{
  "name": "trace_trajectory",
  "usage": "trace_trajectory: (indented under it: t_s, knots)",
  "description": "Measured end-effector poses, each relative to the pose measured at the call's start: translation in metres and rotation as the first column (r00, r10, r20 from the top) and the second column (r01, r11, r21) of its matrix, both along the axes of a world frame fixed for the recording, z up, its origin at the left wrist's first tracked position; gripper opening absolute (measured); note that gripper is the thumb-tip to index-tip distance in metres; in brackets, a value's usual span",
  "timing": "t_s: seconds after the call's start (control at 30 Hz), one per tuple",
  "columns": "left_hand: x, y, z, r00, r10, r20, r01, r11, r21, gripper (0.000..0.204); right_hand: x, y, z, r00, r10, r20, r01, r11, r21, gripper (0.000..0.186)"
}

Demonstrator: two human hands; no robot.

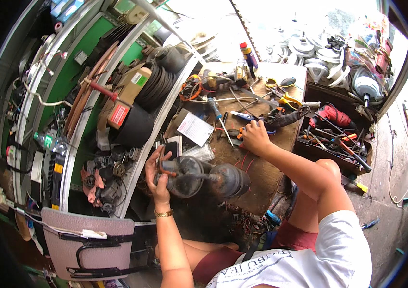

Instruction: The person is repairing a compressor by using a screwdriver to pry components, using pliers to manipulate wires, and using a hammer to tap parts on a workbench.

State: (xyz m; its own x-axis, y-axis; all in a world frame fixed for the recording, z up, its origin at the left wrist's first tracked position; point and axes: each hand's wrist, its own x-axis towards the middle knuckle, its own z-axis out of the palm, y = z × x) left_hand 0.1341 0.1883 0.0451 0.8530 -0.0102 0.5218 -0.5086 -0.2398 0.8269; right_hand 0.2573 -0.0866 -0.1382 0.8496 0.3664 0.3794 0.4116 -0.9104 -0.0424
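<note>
A black, worn compressor (185, 176) with a rounded cylinder and a short copper pipe (167, 172) is held at the near edge of the workbench. My left hand (158, 178) is wrapped round its left end, thumb and fingers by the pipe. A second dark cylinder (230, 180) is joined to its right side. Over the bench, my right hand (256, 138) has its fingers curled down among tools; what they grip is hidden. Close by are an orange-handled tool (235, 133), a blue-and-white pen-like tool (243, 115) and a blue-handled screwdriver (214, 109).
The wooden workbench (266, 177) also bears yellow-handled pliers (290, 101), a spray can (248, 55) and a white printed sheet (195, 129). An open toolbox (334, 161) stands at right. Metal shelving (139, 192) full of parts rises at left, above a grey chair (86, 240).
</note>
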Motion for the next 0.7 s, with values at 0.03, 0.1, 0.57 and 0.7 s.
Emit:
trace_trajectory:
  t_s: [0.03,0.1,0.57,0.7]
  knots:
    - [-0.002,0.0,-0.003,1.0,0.028,-0.012,-0.028,1.0,0.003,0.058,0.001,0.002,0.0,1.0,-0.018,-0.006,0.018,1.0,-0.018,0.019]
    - [0.0,0.003,-0.002,0.998,0.009,-0.057,-0.009,1.0,-0.001,0.055,0.006,0.002,-0.001,0.999,-0.039,0.006,0.04,0.997,-0.069,0.021]
    - [-0.002,-0.007,-0.013,1.0,-0.006,0.005,0.006,0.981,-0.195,0.039,0.029,-0.041,0.045,0.844,0.073,-0.532,0.329,0.712,0.62,0.04]
    - [-0.007,-0.004,-0.012,1.0,0.005,0.019,-0.001,0.975,-0.221,0.036,0.013,-0.055,0.064,0.585,0.586,-0.561,0.525,0.254,0.813,0.021]
